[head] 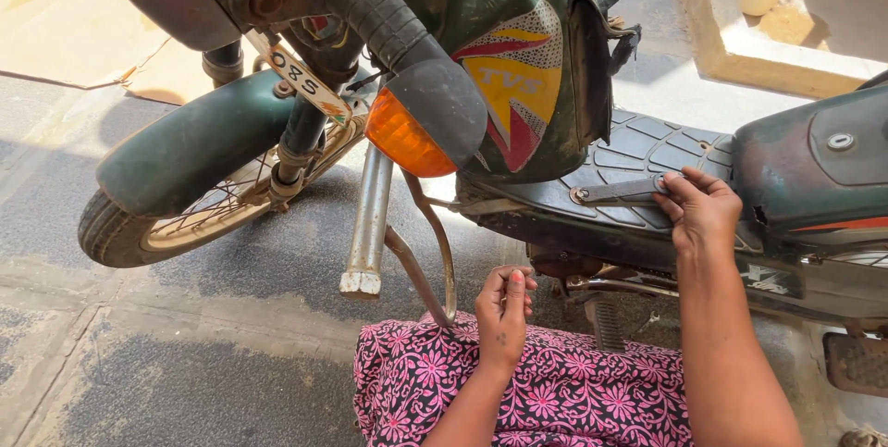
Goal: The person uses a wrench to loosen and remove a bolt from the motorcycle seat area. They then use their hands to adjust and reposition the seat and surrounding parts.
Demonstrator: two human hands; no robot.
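A moped's front wheel [176, 216] stands on grey pavement [185, 382].

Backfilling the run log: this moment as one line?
right hand: gripping grey metal spanner on black ribbed footboard | left hand: fingers curled, resting on pink floral cloth, nothing seen held

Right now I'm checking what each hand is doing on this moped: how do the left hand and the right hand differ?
The right hand is raised onto the ribbed footboard, its grip on a grey spanner; the left hand sits lower, by the knee. The right hand holds a tool; the left hand holds nothing visible, fingers curled, near the bent metal bar. Both are bare.
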